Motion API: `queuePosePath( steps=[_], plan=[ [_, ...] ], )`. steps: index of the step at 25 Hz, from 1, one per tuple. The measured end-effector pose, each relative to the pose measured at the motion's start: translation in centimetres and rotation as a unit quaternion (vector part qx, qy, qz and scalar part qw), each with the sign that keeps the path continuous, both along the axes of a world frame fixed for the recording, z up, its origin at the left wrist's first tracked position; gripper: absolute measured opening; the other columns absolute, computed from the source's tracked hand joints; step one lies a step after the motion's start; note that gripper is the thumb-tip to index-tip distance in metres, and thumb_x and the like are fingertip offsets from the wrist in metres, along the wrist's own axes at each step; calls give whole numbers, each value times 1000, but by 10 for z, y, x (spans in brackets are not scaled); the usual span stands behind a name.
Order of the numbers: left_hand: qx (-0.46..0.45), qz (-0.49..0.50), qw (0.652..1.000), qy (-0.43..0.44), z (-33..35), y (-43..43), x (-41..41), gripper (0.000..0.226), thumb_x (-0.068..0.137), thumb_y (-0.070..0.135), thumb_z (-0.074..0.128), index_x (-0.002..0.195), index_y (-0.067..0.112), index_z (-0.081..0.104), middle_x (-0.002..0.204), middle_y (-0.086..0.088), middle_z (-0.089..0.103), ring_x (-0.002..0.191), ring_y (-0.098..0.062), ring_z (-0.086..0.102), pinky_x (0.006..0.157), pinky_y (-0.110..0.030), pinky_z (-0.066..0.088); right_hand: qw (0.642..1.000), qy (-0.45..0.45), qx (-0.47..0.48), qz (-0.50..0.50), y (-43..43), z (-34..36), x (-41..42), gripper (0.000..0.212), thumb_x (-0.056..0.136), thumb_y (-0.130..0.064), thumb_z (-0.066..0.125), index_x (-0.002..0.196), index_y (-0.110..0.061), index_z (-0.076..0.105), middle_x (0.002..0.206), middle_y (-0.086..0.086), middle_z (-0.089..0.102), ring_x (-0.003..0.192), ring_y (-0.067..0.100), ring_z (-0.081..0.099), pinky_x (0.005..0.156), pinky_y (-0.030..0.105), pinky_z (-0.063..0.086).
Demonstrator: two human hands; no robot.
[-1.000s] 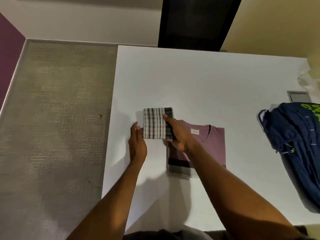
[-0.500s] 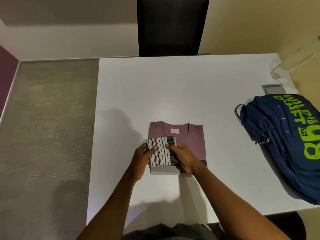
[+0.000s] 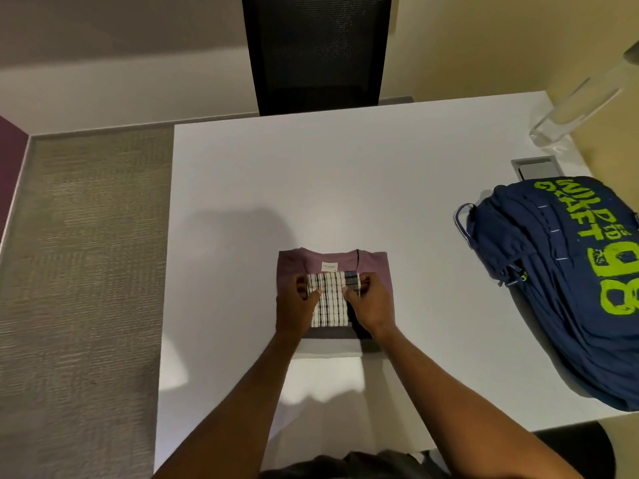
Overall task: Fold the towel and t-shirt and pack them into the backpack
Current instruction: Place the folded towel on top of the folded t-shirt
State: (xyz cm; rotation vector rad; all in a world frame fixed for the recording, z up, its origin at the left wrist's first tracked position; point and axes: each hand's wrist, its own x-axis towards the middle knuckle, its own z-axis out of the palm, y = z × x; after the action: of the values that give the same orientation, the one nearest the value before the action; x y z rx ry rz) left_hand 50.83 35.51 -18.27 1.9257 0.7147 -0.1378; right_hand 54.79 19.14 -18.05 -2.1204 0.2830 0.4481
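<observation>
the folded towel (image 3: 330, 302) lies on the folded t-shirt (image 3: 375, 271), left hand (image 3: 295, 311) and right hand (image 3: 371, 307) pinching its sides. lifted carelessly toward the backpack (image 3: 567, 281), the stack could unfold.

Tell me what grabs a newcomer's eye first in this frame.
Mid-table, the left hand and right hand hold a folded striped towel on top of a folded mauve t-shirt. Next comes the navy backpack with big lime lettering, lying at the right edge of the white table. A black chair stands at the far side.
</observation>
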Motion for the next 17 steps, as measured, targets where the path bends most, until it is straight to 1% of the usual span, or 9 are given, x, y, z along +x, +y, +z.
queuePosePath(
  steps=[3, 4, 6, 8, 9, 11, 12, 15, 17],
  plan=[
    [240, -66, 959, -137, -3, -13, -13, 22, 98, 14, 65, 119, 13, 59, 113, -7, 64, 104, -22, 61, 86, -35, 57, 959, -204, -172, 99, -2, 8, -15, 26, 91, -23, 68, 116, -21, 60, 113, -2, 62, 102, 16, 56, 87, 34, 50],
    [263, -115, 942, -175, -4, -20, -20, 25, 100, 13, 60, 125, 10, 59, 121, -10, 62, 111, -26, 60, 94, -38, 56, 931, -268, -199, 150, -4, 10, -20, 28, 92, -22, 68, 119, -18, 62, 118, 2, 63, 106, 20, 57, 93, 35, 49],
    [213, -185, 947, -154, 0, -35, -25, 37, 103, 14, 52, 140, 8, 52, 143, -12, 56, 133, -28, 52, 112, -41, 46, 874, -334, -244, 254, -9, 2, -31, 43, 94, -25, 71, 133, -9, 62, 135, 11, 62, 125, 29, 58, 112, 42, 42],
    [182, -227, 952, -90, -7, -45, -27, 56, 104, 19, 54, 155, 11, 33, 163, -12, 40, 152, -28, 35, 123, -45, 34, 840, -316, -297, 325, -16, -15, -37, 59, 100, -32, 62, 151, -4, 47, 156, 16, 48, 148, 34, 42, 125, 49, 28],
    [220, -250, 940, -75, -17, -49, -27, 69, 101, 21, 63, 158, 10, 27, 165, -14, 37, 154, -30, 34, 123, -49, 35, 835, -291, -313, 346, -18, -22, -38, 63, 104, -35, 51, 157, -5, 38, 163, 16, 38, 154, 33, 32, 126, 53, 25],
    [301, -308, 902, -32, -37, -51, -25, 89, 88, 27, 79, 159, 6, 32, 163, -18, 39, 150, -35, 39, 119, -54, 39, 833, -238, -333, 371, -22, -31, -36, 67, 106, -40, 37, 163, -8, 24, 169, 15, 24, 158, 31, 20, 124, 58, 25],
    [324, -327, 888, -8, -45, -50, -25, 92, 87, 33, 79, 161, 6, 30, 166, -18, 34, 152, -35, 35, 120, -54, 36, 832, -214, -342, 381, -22, -33, -35, 71, 105, -44, 39, 164, -9, 21, 170, 14, 21, 158, 31, 17, 124, 59, 26],
    [378, -370, 847, 53, -53, -48, -23, 93, 102, 42, 54, 161, 10, -10, 169, -14, -14, 159, -34, 0, 129, -54, 7, 844, -155, -337, 387, -19, -36, -32, 85, 98, -51, 57, 164, -12, 20, 171, 12, 19, 158, 31, 18, 123, 59, 28],
    [403, -380, 829, 77, -49, -53, -21, 90, 106, 39, 45, 158, 10, -22, 163, -14, -29, 158, -35, -14, 128, -54, -5, 857, -137, -320, 379, -17, -37, -31, 84, 98, -45, 59, 164, -12, 19, 171, 12, 17, 158, 30, 18, 121, 59, 32]
  ],
)
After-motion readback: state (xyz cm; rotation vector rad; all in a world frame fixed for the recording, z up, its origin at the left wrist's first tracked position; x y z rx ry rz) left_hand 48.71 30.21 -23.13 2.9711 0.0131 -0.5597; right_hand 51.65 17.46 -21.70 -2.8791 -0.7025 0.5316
